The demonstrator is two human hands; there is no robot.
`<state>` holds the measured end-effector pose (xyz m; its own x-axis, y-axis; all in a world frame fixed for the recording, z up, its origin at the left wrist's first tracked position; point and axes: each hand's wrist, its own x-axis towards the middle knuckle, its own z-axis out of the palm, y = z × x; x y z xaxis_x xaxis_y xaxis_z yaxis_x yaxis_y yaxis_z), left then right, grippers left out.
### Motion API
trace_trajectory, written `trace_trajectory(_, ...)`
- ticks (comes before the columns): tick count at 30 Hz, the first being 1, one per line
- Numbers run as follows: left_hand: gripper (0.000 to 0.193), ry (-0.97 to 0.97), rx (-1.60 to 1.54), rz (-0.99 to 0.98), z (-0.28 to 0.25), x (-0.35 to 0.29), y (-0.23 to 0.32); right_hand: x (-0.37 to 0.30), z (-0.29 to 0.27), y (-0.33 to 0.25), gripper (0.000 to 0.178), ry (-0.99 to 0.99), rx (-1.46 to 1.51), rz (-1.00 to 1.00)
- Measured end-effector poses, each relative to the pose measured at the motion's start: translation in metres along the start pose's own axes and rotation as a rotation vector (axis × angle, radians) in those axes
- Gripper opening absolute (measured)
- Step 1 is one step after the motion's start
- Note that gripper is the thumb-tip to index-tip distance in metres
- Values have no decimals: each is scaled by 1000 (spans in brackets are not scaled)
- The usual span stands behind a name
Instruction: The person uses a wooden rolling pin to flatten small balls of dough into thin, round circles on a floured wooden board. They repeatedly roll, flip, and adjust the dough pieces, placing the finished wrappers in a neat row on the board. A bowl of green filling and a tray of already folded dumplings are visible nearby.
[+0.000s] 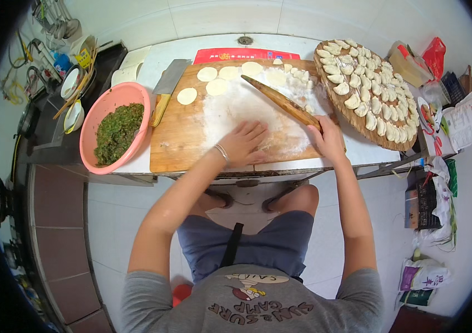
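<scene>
Your right hand (330, 140) grips the rolling pin (280, 101) by its near end, its far tip ahead of your left hand (248, 144), which rests palm-down, fingers extended, on the floured board (170, 141).

The board (183, 141) lies on the worktop (161, 53) — the bowl (86, 139) of filling (116, 133) to its left, the tray (340, 112) of dumplings (375, 90) to its right. The knife (172, 77) lies along the board's left edge; at the back, wrappers (187, 96) sit left of the dough pieces (301, 76) — before these, the rolling pin (281, 101).
</scene>
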<state>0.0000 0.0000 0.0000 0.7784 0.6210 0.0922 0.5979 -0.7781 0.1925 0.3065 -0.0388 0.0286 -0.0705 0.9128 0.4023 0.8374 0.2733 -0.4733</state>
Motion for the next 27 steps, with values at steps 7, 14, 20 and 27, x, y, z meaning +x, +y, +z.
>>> trace_trajectory(7, 68, 388, -26, -374, -38, -56, 21, 0, 6, -23, 34, -210, 26, -218)
trace_trajectory(14, 72, 336, 41, -682, -2, -54, -20, 53, 50, -53, 39, -298, -252, -289)
trace_trajectory(20, 72, 309, -1, -640, -12, -36, -19, 41, 68, -19, 52, -140, -317, -396)
trace_trajectory(27, 76, 356, 118, -559, -3, -79, 15, 9, 29, -44, 45, -253, -177, -370)
